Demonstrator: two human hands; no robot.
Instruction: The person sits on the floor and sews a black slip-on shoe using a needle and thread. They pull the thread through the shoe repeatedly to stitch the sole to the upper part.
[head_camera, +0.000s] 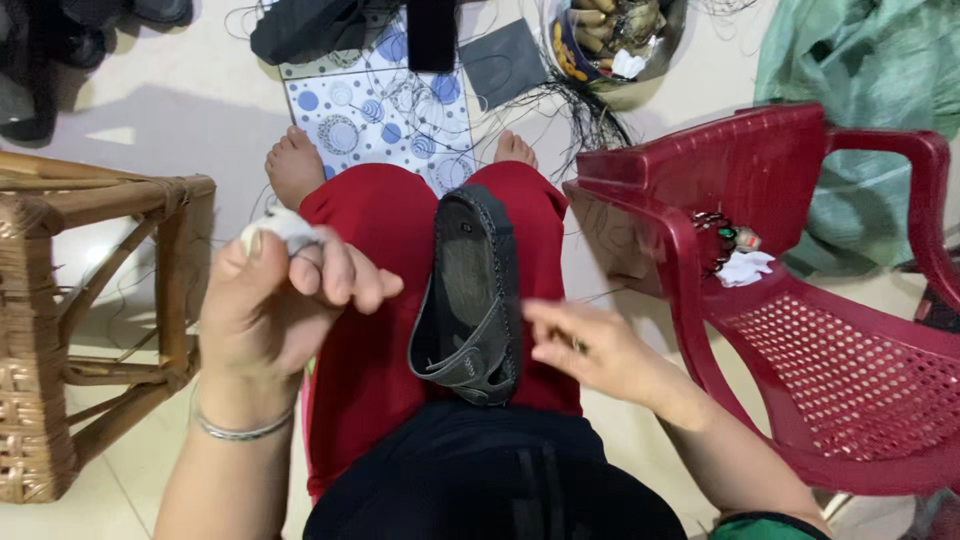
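I look down w/ the head cam at a seated person's lap in red trousers (365, 350). A dark slip-on shoe (472, 295) lies sole-up on the right thigh, toe pointing far, heel near the waist.

The left hand (275, 300) is raised at left, its grip clenched on a small whitish lump (283, 229) pinched btwn thumb and fingers; a silver bangle (240, 430) sits on the wrist. The right hand (590, 345) hovers just right of the shoe's edge, fingers pinched together; I can't tell if they hold anything, maybe a fine thread.

I judge this as hand-stitching along the shoe's rim, mid-pull. The next move seems to call for steadying the shoe and keeping the thread taut.

Around: a red plastic chair (800, 300) at right, a wicker stool (60, 330) at left, a steel bowl (620, 50) far on the floor.
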